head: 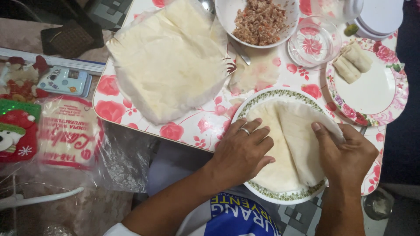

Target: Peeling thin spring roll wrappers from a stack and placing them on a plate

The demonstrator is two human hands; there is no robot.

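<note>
At lower centre, the left hand (242, 150) lies flat and spread on a thin wrapper (280, 144) on the green-rimmed plate (280, 197), while the right hand (345, 153) pinches its folded flap. Folding well likely needs a gentle, even pull, to avoid tearing. At left lies a clear wrapper packet (68, 133) with a red-lettered label.

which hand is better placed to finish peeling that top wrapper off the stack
Right, probably: the right hand already pinches the lifted wrapper edge, while the left hand lies flat, pinning the stack on the plate.
</note>
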